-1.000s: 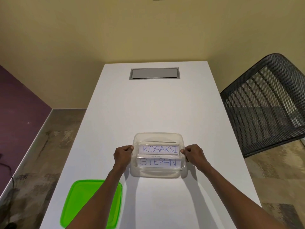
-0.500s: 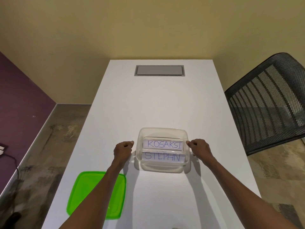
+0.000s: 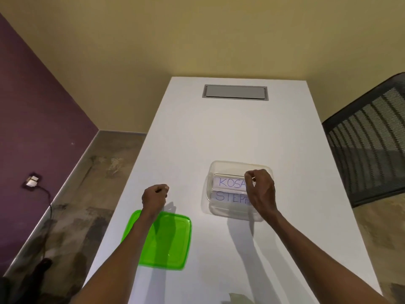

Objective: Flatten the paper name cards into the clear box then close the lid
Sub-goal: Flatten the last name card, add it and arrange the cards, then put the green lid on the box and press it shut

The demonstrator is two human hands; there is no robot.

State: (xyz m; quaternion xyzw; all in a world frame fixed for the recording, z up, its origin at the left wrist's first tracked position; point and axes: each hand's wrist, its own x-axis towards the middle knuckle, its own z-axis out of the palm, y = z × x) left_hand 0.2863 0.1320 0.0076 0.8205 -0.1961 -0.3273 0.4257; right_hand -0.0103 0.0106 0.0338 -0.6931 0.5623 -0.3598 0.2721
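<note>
The clear rectangular plastic box (image 3: pixel 221 212) with rounded corners sits open on the white rectangular table (image 3: pixel 230 132), right of the table's middle line and toward its near half. Inside it stand two white paper name cards lettered in blue ink, one behind the other: the far card (image 3: pixel 230 182) shows "KOSA" and the near card (image 3: pixel 228 196) shows "STEP", the rest of each name being covered by the right hand (image 3: pixel 260 189). That hand reaches in over the right part of the box, its fingers curled together at the top edge of the far card; whether they actually pinch the card or only hover at it cannot be told, as the fingertips are bunched and blurred. The box's right wall and near right corner are hidden behind the hand and wrist. The left hand (image 3: pixel 154 197) is well apart from the box, to its left above the bare tabletop, closed into a loose fist with nothing seen in it. Just near of that hand lies the translucent green square plastic lid (image 3: pixel 173 242), flat on the table near its left edge, its left part crossed by the left forearm. At the far end of the table a grey rectangular hatch (image 3: pixel 235 92) is set flush into the top. A black mesh chair back (image 3: pixel 370 137) stands to the right, cut off by the frame's edge. On the floor at left, a small socket with a dark cable (image 3: pixel 32 180) is too small to read clearly.
</note>
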